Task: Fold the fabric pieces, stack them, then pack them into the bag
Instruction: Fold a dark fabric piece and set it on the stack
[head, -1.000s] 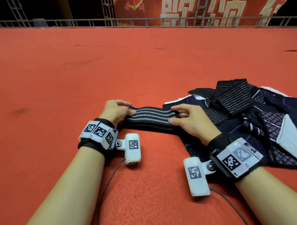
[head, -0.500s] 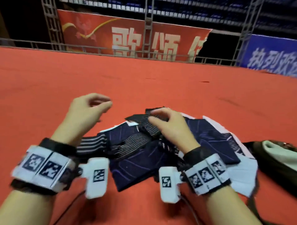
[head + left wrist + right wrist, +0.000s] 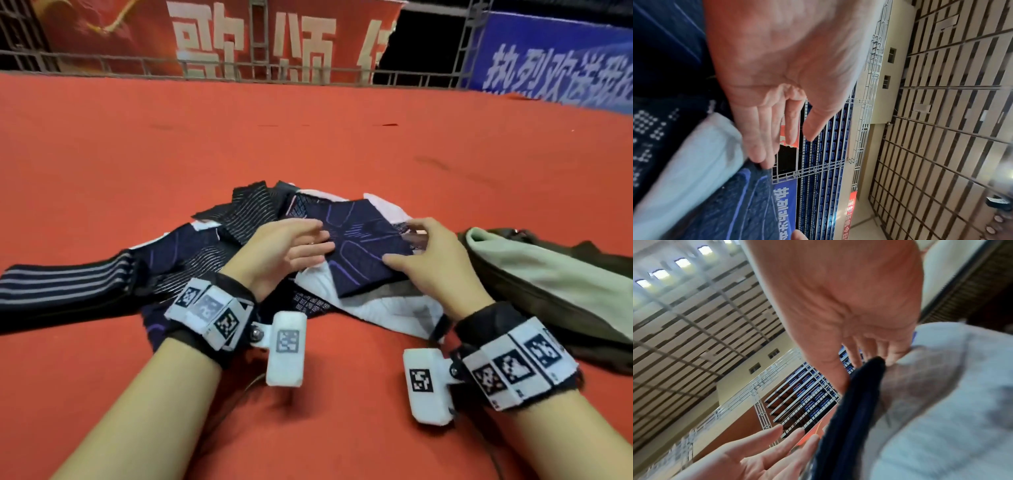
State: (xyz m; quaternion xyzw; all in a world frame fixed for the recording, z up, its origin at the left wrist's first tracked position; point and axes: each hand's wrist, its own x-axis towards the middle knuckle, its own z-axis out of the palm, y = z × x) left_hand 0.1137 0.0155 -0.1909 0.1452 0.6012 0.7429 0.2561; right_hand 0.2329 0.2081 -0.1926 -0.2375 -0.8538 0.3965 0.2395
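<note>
Closing in: both hands are coming at the navy piece (image 3: pixel 363 250) lying on top of the fabric heap (image 3: pixel 212 253) on the red carpet (image 3: pixel 308 144), just left of the olive bag (image 3: pixel 555 274).
Left hand (image 3: pixel 284 250): released, palm turned inward, straight fingers (image 3: pixel 760 138) brushing the piece's left edge, holding nothing.
Right hand (image 3: pixel 431 260): fingers straight too, thumb lying along the near right edge, fingertips at the far corner; touching, not gripping.
Orientation: the navy piece is sitting as a tilted diamond, long axis running from the near edge up and away, one corner pointing toward the far banners (image 3: pixel 253 44).
Risk one: I'm judging that a lift from the edges could be dragging the white piece (image 3: pixel 376 308) underneath along, since they overlap.
Risk two: the heap is loose, so pressing a fold here may be creasing it crooked.
Risk three: the folded striped band (image 3: pixel 65 284) at far left is lying apart, so the stack could be ending up split.
</note>
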